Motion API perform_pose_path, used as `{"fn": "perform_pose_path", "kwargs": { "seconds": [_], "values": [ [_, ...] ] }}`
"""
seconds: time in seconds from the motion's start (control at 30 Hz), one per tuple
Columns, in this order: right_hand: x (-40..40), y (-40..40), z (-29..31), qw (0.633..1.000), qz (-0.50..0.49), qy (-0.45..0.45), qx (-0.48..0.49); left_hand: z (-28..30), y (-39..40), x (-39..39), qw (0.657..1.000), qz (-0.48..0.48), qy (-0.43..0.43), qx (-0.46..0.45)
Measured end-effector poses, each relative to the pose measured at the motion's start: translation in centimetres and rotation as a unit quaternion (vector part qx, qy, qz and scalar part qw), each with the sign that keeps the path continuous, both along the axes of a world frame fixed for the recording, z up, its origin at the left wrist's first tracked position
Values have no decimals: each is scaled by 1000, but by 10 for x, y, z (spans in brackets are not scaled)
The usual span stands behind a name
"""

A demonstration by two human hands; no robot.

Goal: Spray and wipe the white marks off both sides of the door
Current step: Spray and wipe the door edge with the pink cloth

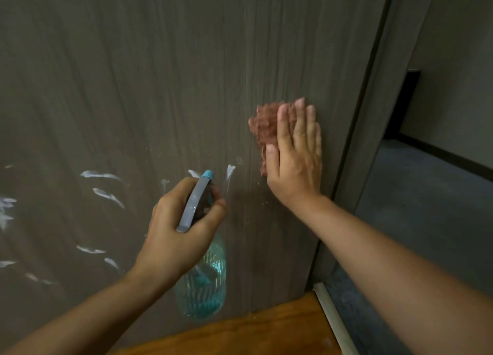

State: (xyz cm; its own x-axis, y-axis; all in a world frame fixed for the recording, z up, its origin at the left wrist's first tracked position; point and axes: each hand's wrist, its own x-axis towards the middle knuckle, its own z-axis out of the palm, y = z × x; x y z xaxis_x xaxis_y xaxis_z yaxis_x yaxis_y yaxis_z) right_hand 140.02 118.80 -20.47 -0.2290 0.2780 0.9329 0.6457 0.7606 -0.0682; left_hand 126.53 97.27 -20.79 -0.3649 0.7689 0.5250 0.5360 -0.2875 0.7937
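The likeliest slip from here, I judge, is smearing — my crumpled pinkish-brown cloth (262,126) sits high near the right edge of the grey-brown wood-grain door (160,74), above and to the right of most of the white smeared marks (102,175), which run across the door's lower left toward its left edge. If I sweep down dry I may only drag the paste about. The door also looks ajar (dark carpet shows past its right edge), so a hard push could swing it away from me.

My right hand (294,151) lies flat with straight fingers, palm pressing the cloth against the door. My left hand (181,221) is wrapped round the neck of the clear blue-tinted plastic spray bottle (204,282) — its grey-and-teal nozzle aimed at the marks nearest the cloth, one finger by the trigger.
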Motion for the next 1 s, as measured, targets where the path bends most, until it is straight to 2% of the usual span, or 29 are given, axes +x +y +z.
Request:
{"fn": "perform_pose_path", "kwargs": {
  "seconds": [0.1, 0.17, 0.27, 0.37, 0.47, 0.6, 0.67, 0.7, 0.77, 0.87, 0.93, 1.0],
  "values": [
    [-6, 0, -10, 1000, -12, 6, 6, -1, 5, -1, 1000, 5, -7, 4],
    [-2, -1, -56, 997, -18, -70, -3, -3, 7, -1, 1000, 9, -12, 3],
    [15, -4, -138, 974, -54, -220, 3, -7, 7, -1, 1000, 9, -6, -6],
    [26, 0, -155, 964, -62, -257, 35, -10, 7, -1, 1000, 11, 2, -9],
    [26, 0, -109, 975, -19, -221, 15, -11, 7, 0, 1000, 13, 3, -6],
    [-3, -12, -4, 999, -10, -35, -27, -12, 10, 0, 1000, 5, 4, -4],
    [-15, -15, 13, 1000, -19, 13, -21, -12, 12, -1, 1000, 9, 6, -4],
    [-17, -17, 3, 1000, -14, 10, -20, -13, 14, -1, 1000, 13, 8, -4],
    [-14, -22, -49, 998, -7, -62, -31, -14, 14, -1, 1000, 16, 10, -6],
    [2, -21, -140, 974, -64, -218, -17, -16, 13, -1, 1000, 16, 7, -8],
    [14, -12, -162, 964, -62, -260, 19, -16, 12, -1, 1000, 16, 8, -11],
    [24, -5, -157, 960, -43, -277, 29, -16, 13, 1, 1000, 15, 8, -14]
  ]
}}
